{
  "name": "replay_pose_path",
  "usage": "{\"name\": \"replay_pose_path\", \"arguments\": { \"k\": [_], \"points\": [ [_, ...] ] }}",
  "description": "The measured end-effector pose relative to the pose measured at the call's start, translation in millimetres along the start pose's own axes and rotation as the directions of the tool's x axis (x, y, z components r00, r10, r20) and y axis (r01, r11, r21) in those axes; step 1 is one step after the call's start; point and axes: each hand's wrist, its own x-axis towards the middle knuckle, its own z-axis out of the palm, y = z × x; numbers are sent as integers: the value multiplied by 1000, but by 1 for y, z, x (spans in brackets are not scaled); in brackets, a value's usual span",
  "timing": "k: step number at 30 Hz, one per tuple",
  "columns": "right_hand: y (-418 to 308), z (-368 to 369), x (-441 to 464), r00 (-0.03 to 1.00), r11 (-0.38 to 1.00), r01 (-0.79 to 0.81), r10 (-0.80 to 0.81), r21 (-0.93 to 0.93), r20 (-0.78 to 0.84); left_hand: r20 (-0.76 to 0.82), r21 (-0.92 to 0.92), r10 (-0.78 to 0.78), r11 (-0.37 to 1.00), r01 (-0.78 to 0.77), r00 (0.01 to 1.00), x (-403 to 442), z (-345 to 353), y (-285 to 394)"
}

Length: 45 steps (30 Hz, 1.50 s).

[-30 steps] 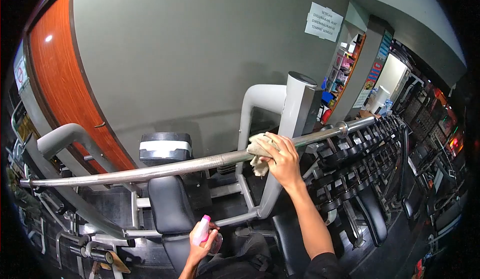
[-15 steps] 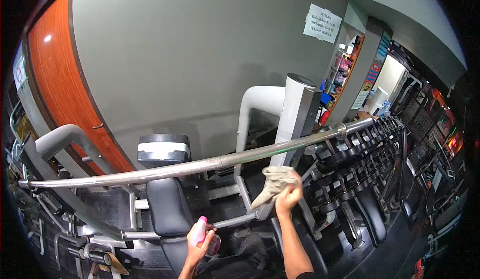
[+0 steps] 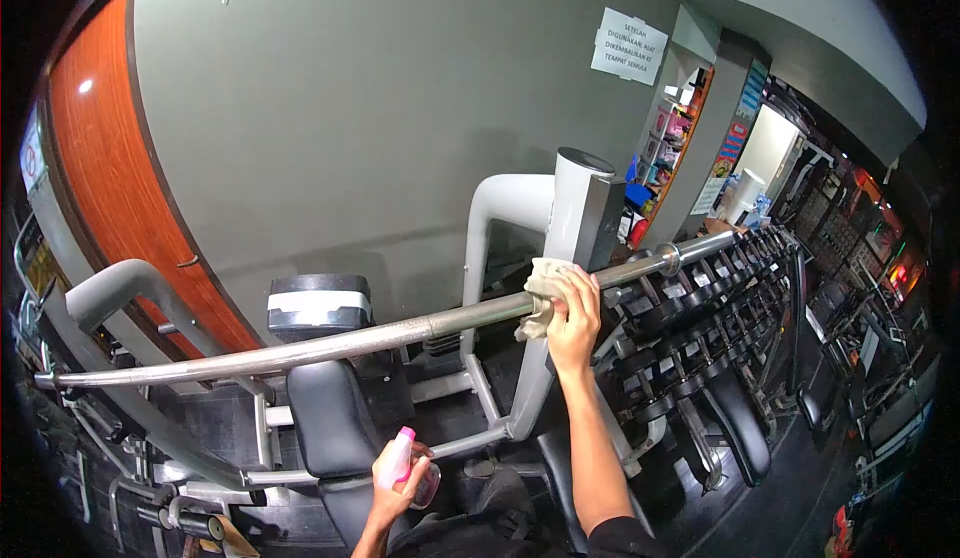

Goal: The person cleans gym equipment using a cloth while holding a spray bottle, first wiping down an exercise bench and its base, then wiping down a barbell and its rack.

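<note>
A long metal barbell (image 3: 300, 350) runs across the view, from the far left up to the dumbbell rack at the right. My right hand (image 3: 574, 320) is closed on a beige cloth (image 3: 546, 293), which is pressed around the bar just in front of the grey machine upright (image 3: 578, 208). Low in the middle, below the bar, my left hand (image 3: 392, 483) is wrapped round a small bottle (image 3: 400, 450) with a pink top. The bottle stands upright in the hand, apart from the bar.
Behind the bar is a bench with a black padded seat (image 3: 328, 418). A black and white box-like pad (image 3: 319, 305) is near the wall. Dumbbells fill a rack (image 3: 700, 328) at the right. A reddish door (image 3: 120, 148) is at the left.
My right hand came off the bar with the cloth, dropped below it, then rose back onto the bar. My left hand still holds the bottle. The view has shifted slightly.
</note>
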Motion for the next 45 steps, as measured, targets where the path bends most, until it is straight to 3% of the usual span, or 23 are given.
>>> {"name": "replay_pose_path", "arguments": {
  "k": [2, 6, 9, 13, 14, 16, 18, 20, 22, 27, 30, 33, 34, 36, 37, 38, 40, 42, 44, 45],
  "points": [
    [-2, 0, -9, 999, 1000, -8, 8, 2, -38, -7, 56, 57, 997, -57, 998, -2, -3, 4],
    [-13, -8, -29, 994, 996, -76, 79, 41, -73, -60, -59, -28, 998, 24, 998, -14, -11, -6],
    [-24, -23, -37, 957, 937, -274, 288, 214, -33, -94, -49, -23, 999, 19, 995, -19, -16, -15],
    [-7, -34, -11, 918, 953, -239, 284, 187, -277, -110, -32, -43, 999, 39, 993, -20, -18, -19],
    [-10, -37, 6, 941, 961, -199, 243, 194, -237, -92, -30, -36, 999, 33, 995, -18, -18, -17],
    [-12, -33, 32, 997, 997, -74, 74, -36, 7, -69, -24, -31, 999, 29, 997, -17, -16, -19],
    [-4, -17, 29, 978, 976, 35, 11, -217, 208, -54, -28, -5, 1000, 3, 999, -14, -14, -22],
    [3, -10, 16, 992, 976, 34, -7, -217, 127, -45, -61, -51, 997, 48, 998, -10, -12, -11],
    [6, -10, 6, 993, 986, -53, 69, -157, 99, -33, 81, 69, 995, -66, 997, -8, -10, -9],
    [-5, -5, -23, 987, 991, -130, 132, 28, -87, -30, -14, -22, 1000, 21, 999, -10, -7, -8],
    [-32, -3, -52, 992, 991, -119, 121, 61, -40, -39, -84, -40, 996, 37, 998, -10, 0, -7],
    [-65, -11, -62, 971, 968, -127, 77, 214, 228, -21, -94, -46, 995, 44, 999, -12, 0, -6],
    [-71, -13, -59, 968, 947, -162, 98, 276, 229, -22, -55, -35, 998, 34, 999, -14, -1, -7],
    [-67, -17, -53, 936, 850, -352, 321, 391, 145, -38, -15, -22, 1000, 22, 999, -19, -6, -13],
    [-65, -23, -36, 947, 860, -307, 317, 408, 45, -50, 23, -7, 1000, 9, 999, -21, -8, -15],
    [-60, -25, -21, 929, 864, -310, 364, 396, -67, -60, 27, -12, 1000, 14, 998, -24, -10, -13],
    [-35, -27, 8, 956, 965, -197, 228, 171, -185, -95, -61, -51, 997, 45, 994, -28, -11, -10],
    [-2, -18, 17, 983, 981, -166, 173, -100, 67, -104, -39, -59, 998, 56, 993, -33, -14, -10],
    [-10, -5, 19, 995, 979, -66, 80, -193, 66, -109, -18, -67, 998, 65, 992, -38, -14, -9],
    [-17, -5, 18, 987, 981, -125, 138, -151, 77, -115, -45, -74, 997, 69, 991, -40, -13, -6]
  ]
}}
